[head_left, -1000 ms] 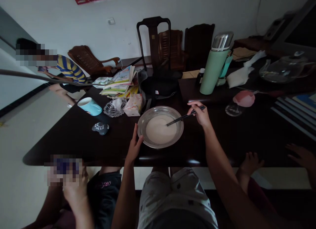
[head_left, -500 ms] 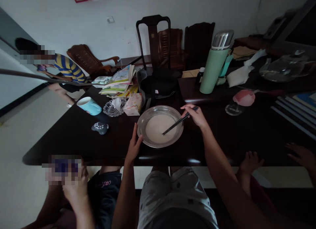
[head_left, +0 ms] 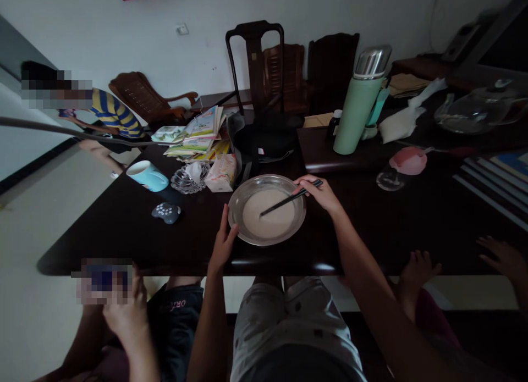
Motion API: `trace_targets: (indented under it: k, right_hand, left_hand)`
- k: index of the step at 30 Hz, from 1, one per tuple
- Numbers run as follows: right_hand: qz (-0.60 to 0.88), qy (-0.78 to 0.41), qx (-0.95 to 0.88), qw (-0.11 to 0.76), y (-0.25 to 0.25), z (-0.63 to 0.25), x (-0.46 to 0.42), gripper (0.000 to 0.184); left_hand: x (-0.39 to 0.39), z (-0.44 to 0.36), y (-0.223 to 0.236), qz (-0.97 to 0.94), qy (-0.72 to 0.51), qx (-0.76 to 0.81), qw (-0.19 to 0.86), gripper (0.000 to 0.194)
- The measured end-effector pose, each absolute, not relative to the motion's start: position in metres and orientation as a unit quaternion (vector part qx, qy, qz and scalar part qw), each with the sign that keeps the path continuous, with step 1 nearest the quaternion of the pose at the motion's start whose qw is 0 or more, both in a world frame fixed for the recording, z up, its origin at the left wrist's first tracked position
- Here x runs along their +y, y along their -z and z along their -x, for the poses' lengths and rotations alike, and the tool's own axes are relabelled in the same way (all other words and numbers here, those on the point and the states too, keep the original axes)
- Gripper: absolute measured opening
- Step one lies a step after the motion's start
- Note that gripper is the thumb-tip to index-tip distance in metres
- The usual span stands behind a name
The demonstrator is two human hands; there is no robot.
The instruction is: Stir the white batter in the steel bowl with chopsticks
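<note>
A round metal bowl stands on the dark table near its front edge. Pale, creamy batter covers its bottom. My left hand grips the bowl's left side, thumb at the near rim and fingers along the outer wall. Dark chopsticks are pinched in my right hand over the right rim. They slant down to the left, and their tips are in the batter.
Behind the bowl are a tissue pack, a glass dish and a black bag. A blue mug and a game controller lie left; a green thermos stands back right. Other people's hands are at both sides.
The chopstick tips have moved left through the batter, and my right hand has shifted slightly left with them. My left hand keeps its hold on the bowl.
</note>
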State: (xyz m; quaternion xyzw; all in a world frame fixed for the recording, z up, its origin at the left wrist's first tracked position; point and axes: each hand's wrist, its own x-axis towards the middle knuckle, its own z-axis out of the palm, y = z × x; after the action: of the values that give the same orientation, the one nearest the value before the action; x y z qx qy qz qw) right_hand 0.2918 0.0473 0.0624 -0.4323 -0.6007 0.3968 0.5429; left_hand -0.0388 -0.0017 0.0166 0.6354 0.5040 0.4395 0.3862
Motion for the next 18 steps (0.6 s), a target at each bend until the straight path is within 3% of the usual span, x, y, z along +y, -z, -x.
trace_targets:
  k: [6,12,18]
  right_hand:
    - [0.469,-0.349,-0.548,0.598,-0.062,-0.303,0.047,0.037]
    - [0.436,-0.399,-0.608,0.531,-0.062,-0.294,0.048,0.036]
    - [0.46,-0.363,-0.556,0.589,-0.059,-0.306,0.049,0.036]
  left_hand:
    - [-0.002,0.038,-0.017,-0.638,-0.437,0.501,0.388,0.075]
    - [-0.002,0.038,-0.018,-0.636,-0.439,0.504,0.387,0.076]
    - [-0.001,0.039,-0.016,-0.64,-0.435,0.503,0.387,0.077]
